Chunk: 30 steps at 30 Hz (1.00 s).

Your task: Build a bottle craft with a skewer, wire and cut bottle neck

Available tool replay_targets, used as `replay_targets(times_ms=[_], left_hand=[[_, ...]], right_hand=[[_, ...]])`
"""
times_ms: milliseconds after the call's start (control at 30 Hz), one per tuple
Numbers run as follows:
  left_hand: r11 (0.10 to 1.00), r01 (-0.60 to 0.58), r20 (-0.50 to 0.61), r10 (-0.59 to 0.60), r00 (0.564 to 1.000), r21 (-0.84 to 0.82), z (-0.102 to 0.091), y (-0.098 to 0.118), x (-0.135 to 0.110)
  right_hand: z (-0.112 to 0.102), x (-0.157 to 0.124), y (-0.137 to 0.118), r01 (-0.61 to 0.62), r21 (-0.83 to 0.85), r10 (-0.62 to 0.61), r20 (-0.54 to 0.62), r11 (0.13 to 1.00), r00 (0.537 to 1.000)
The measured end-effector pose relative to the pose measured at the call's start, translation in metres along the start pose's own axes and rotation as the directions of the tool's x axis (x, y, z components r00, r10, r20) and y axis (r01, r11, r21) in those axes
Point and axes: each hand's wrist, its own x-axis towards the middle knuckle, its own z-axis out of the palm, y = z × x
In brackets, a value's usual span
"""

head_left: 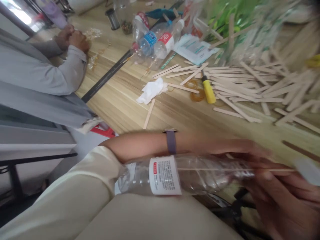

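A clear plastic bottle (197, 176) with a white printed label lies on its side in front of my body, its neck to the right. My left hand (240, 146), with a purple-strapped watch at the wrist, curls its fingers round the neck end. My right hand (287, 196) is closed at the bottle's mouth, thumb and fingers on a thin wooden stick (280, 170). That stick runs along inside the bottle and out of its mouth. At its outer end is a blurred whitish piece (307, 170) that I cannot make out. Motion smears both hands somewhat.
Many wooden craft sticks (240, 83) lie heaped at the right. Nearby are a yellow-handled screwdriver (208, 90), rubber bands (196, 95), crumpled tissue (151, 90) and several plastic bottles (163, 43). A dark strip (107, 76) crosses the table. Another person's hands (75, 40) rest at upper left.
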Motion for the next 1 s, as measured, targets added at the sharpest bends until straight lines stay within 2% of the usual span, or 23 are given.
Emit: replay_targets(times_ms=[33, 67, 133, 200, 267, 433, 500, 600, 767, 900, 1000], left_hand=[[0.997, 0.034, 0.196, -0.021, 0.980, -0.064, 0.000, 0.000, -0.003], [0.995, 0.016, 0.279, 0.011, 0.960, -0.095, -0.001, -0.001, -0.005], [0.999, 0.019, 0.306, -0.006, 0.952, -0.039, -0.002, -0.003, -0.007], [0.999, 0.039, 0.302, -0.046, 0.952, 0.029, -0.003, -0.003, -0.007], [0.998, 0.042, 0.367, -0.055, 0.929, 0.044, -0.003, -0.004, -0.007], [0.997, 0.075, 0.298, -0.080, 0.951, 0.030, -0.004, -0.006, -0.007], [0.996, 0.060, 0.316, -0.077, 0.946, 0.065, -0.005, -0.007, -0.005], [0.994, 0.050, 0.343, -0.079, 0.936, 0.092, -0.009, -0.009, 0.000], [0.996, 0.047, 0.346, -0.071, 0.935, 0.078, -0.012, -0.014, 0.006], [0.994, 0.033, 0.353, -0.068, 0.933, 0.106, -0.012, -0.016, 0.008], [0.995, 0.026, 0.350, -0.060, 0.935, 0.101, -0.011, -0.016, 0.008]], right_hand=[[0.000, -0.001, -0.001, 0.024, -0.009, -0.023, 0.019, 1.000, 1.000], [0.001, -0.002, -0.001, 0.053, -0.018, -0.053, 0.040, 0.998, 0.998], [0.002, -0.002, -0.002, 0.097, -0.020, -0.095, 0.099, 0.995, 0.991], [0.003, -0.001, -0.003, 0.091, 0.030, -0.095, 0.145, 0.995, 0.985], [0.004, 0.000, -0.003, 0.073, 0.083, -0.087, 0.189, 0.994, 0.978], [0.005, -0.003, -0.002, 0.035, 0.199, -0.083, 0.237, 0.979, 0.968], [0.006, -0.004, -0.002, -0.003, 0.260, -0.062, 0.242, 0.966, 0.968], [0.006, -0.003, -0.003, -0.042, 0.301, -0.022, 0.205, 0.953, 0.979], [0.005, 0.002, -0.004, -0.025, 0.432, -0.029, 0.116, 0.901, 0.993], [0.004, 0.005, -0.003, -0.040, 0.518, -0.025, 0.119, 0.854, 0.993], [0.004, 0.005, -0.002, -0.050, 0.514, -0.005, 0.105, 0.857, 0.994]])
